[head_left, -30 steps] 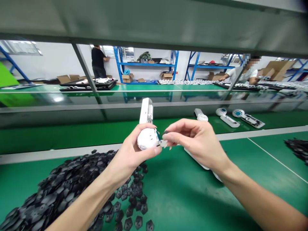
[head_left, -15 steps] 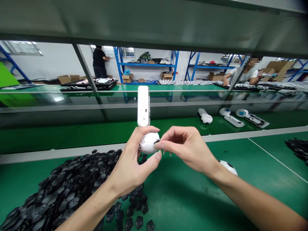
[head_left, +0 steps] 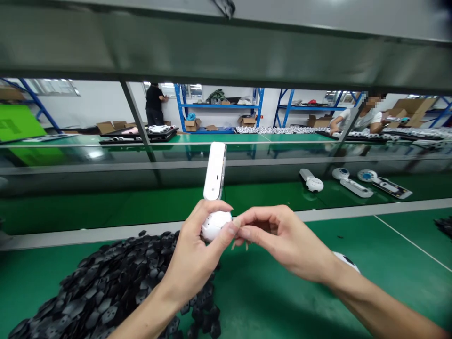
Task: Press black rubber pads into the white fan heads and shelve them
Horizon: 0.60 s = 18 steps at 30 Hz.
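My left hand (head_left: pixel 194 247) is wrapped around the round head of a white handheld device (head_left: pixel 214 173). Its long handle points up and away from me. Seams and small holes mark the ball-shaped head, and my left thumb presses on its near right side. Against that same edge, my right hand (head_left: pixel 282 238) pinches with thumb and forefinger, touching the left thumb tip. Whatever lies between those right fingertips is hidden. A large heap of black pentagon pieces (head_left: pixel 106 287) spreads under and left of my left hand. Behind my right wrist lies a white shell with black patches (head_left: pixel 344 260).
Beyond the bench rail, a green conveyor carries a white device (head_left: pixel 312 181) and two opened ones (head_left: pixel 353 182) (head_left: pixel 386 183). A metal shelf (head_left: pixel 226 61) hangs overhead. Across the line are two people, trays (head_left: pixel 158 135) and blue racks (head_left: pixel 221 106). More black pieces (head_left: pixel 444 226) lie far right.
The view has tilted up slightly. My left thumb has moved onto the device's edge beside the right fingertips. The black piece seen there before is now covered by fingers.
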Available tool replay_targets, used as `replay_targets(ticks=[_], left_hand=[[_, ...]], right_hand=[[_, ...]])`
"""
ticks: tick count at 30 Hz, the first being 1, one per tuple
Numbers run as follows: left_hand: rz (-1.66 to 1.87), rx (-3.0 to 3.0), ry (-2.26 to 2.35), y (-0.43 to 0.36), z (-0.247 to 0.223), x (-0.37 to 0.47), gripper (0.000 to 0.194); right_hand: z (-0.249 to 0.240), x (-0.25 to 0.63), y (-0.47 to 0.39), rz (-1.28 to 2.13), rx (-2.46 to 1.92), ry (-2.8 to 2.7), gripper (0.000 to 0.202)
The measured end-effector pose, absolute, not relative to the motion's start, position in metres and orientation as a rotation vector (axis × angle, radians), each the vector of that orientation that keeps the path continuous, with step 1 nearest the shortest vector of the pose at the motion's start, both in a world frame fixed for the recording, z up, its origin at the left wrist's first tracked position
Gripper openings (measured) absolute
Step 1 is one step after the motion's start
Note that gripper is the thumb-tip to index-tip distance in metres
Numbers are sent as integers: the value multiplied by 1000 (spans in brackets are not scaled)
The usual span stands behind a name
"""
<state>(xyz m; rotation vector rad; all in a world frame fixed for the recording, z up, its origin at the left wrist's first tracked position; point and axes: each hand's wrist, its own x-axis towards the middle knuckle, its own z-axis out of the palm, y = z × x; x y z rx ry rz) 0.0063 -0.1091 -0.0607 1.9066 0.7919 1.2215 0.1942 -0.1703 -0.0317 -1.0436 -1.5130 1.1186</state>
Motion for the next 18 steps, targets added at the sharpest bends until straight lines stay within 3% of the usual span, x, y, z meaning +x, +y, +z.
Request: replay_targets(ticks=[2, 5, 8, 18], left_hand=[[1285, 1923, 795, -110, -59, 5, 17], [1367, 1933, 772, -114, -58, 5, 12], [1363, 1934, 706, -117, -56, 7, 7], [1406, 1646, 736, -88, -42, -5, 35]], right_hand=[[-34, 198, -167, 1111, -1021, -1492, 27], [-41, 199, -160, 996, -1017, -1448, 54], [-48, 197, -153, 1119, -957, -1512, 67], [-70, 207, -130, 856, -1297, -1483, 27]])
